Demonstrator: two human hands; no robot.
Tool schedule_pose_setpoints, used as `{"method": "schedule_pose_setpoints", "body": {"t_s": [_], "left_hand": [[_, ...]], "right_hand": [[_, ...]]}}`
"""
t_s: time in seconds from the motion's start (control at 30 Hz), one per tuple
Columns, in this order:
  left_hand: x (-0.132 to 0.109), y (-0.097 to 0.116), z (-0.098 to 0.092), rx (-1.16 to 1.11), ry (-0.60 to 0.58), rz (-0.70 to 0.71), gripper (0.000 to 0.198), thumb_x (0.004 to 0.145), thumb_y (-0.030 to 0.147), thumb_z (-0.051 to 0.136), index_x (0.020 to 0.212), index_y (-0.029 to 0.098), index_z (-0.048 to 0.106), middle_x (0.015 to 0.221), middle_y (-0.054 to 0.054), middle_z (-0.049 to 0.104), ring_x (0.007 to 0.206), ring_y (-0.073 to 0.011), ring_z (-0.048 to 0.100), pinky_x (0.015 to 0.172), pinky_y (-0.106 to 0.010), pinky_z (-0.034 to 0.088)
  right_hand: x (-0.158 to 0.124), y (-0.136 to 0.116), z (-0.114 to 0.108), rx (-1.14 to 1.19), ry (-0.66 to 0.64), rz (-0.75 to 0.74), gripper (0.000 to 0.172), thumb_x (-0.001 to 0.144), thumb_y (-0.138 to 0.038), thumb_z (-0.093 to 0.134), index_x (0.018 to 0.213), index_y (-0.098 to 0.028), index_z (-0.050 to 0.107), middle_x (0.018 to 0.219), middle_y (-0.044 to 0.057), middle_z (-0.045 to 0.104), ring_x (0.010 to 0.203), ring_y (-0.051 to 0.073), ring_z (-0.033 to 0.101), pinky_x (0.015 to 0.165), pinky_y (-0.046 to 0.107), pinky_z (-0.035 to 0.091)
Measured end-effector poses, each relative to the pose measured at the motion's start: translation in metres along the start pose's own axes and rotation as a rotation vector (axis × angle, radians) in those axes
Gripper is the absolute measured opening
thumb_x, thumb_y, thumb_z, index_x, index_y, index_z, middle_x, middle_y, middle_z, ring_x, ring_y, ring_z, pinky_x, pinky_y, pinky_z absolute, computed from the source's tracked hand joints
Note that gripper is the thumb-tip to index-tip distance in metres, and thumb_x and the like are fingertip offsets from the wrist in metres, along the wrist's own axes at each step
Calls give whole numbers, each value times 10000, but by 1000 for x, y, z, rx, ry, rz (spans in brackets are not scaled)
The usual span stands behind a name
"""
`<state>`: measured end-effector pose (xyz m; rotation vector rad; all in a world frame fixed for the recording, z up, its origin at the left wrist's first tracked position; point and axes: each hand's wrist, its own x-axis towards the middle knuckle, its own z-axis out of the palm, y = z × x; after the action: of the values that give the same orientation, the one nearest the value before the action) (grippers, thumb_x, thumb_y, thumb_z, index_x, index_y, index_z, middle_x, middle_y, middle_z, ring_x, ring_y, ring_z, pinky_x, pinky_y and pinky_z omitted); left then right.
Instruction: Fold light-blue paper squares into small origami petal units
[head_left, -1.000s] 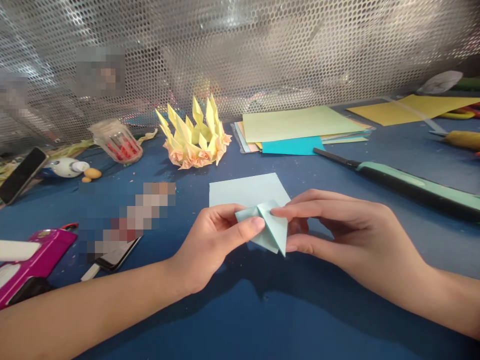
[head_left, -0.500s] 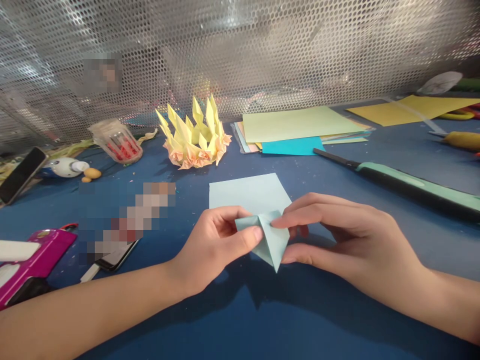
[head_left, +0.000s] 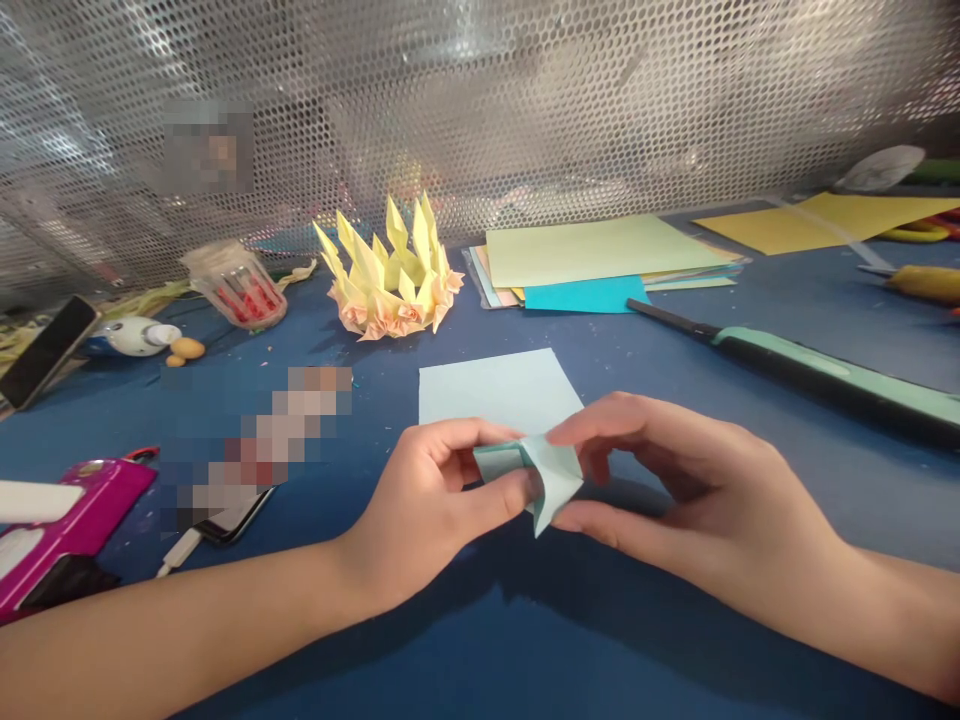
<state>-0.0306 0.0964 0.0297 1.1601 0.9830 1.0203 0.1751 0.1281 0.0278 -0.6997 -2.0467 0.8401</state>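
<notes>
Pale blue folded paper (head_left: pixel 559 472): pinched it just above the blue table (head_left: pixel 420 660) with the left hand (head_left: pixel 431 505), laying the thumb across its face and tucking the fingers behind. Held its right side with the right hand (head_left: pixel 697 485), half curled, setting the forefinger to the top edge and the thumb near the lower point. Had a flat light blue sheet (head_left: pixel 491 388) on the table just beyond. Farther back, saw a clear jar (head_left: pixel 244 293), a yellow-and-peach paper crown (head_left: pixel 367 275), a stack of coloured paper (head_left: pixel 592 250) and, pointing at its front edge, a long black-and-mint tool (head_left: pixel 832 375). Behind these, saw a perforated metal screen (head_left: pixel 525 100).
</notes>
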Motion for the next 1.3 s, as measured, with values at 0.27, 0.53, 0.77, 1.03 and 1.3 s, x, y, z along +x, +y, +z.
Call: {"method": "schedule_pose_setpoints", "body": {"t_s": [0.27,0.53,0.77,1.03,1.3], "left_hand": [[-2,-1,-1,70,0,25,54,812,213,798,799,162,785,762,8,719,751,-116,620,709,-182,508],[-2,4,2,75,39,6,103,810,204,797,709,195,810,630,45,685,617,-81,562,612,-151,487],[-4,3,3,143,59,-44,80,720,208,868,669,202,807,603,47,688,604,-77,560,586,-143,450],[-7,0,5,288,59,-55,211,805,320,785,681,153,753,574,28,581,548,-80,452,487,-172,355],[-8,0,2,246,-10,-91,197,796,355,804,769,162,780,647,3,642,611,-127,543,557,-218,436]], "right_hand": [[3,-1,-1,101,-89,171,130,835,-303,797,888,-259,686,855,-17,668,756,128,612,706,220,530],[6,-1,0,354,-79,445,331,833,-452,775,703,-225,571,838,-16,621,701,135,579,610,248,467],[4,-1,1,317,-69,486,381,803,-477,795,669,-207,561,797,-23,555,674,123,518,581,242,408],[3,-6,2,339,-130,501,363,809,-543,771,745,-221,617,665,-26,554,607,127,483,520,238,385],[2,-10,3,171,27,344,350,825,-490,785,665,-219,631,578,-33,590,539,112,509,480,205,417]]}}
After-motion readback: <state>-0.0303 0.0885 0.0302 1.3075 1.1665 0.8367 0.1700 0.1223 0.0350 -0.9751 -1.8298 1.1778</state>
